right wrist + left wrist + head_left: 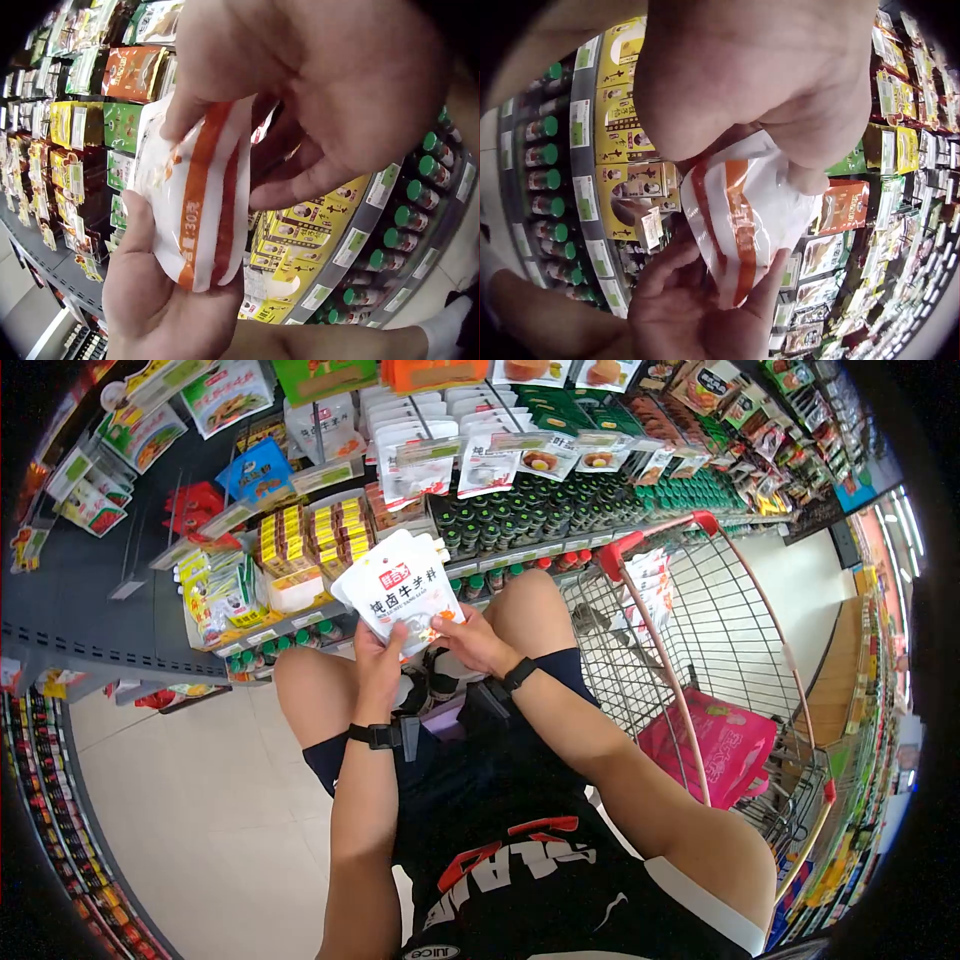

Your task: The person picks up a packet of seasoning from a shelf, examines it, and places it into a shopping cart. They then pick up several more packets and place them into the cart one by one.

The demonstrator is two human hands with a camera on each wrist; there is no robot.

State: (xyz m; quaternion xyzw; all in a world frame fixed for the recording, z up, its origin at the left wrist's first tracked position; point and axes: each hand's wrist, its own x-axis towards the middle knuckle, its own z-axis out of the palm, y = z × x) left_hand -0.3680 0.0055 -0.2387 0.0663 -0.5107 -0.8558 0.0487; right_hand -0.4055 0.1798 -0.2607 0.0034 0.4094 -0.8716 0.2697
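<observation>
A white packet [405,592] with dark characters and a red label is held up in front of the shelf; part of another white packet shows behind its edge. The left hand [380,672] pinches its lower left corner, thumb on the front. At its lower right the right hand [478,643] grips it with thumb and fingers. In the left wrist view the packet [739,217] shows its orange-striped bottom edge between both hands. The right wrist view has the same packet [199,199], the right hand [315,97] above and the left hand [169,307] beneath.
Shelves hold yellow boxes [340,532], hanging white packets [490,460] and green-capped jars [540,510]. A shopping cart [690,630] with a pink bag [710,745] stands on the right. Bent knees flank the hands; pale floor [200,780] lies at lower left.
</observation>
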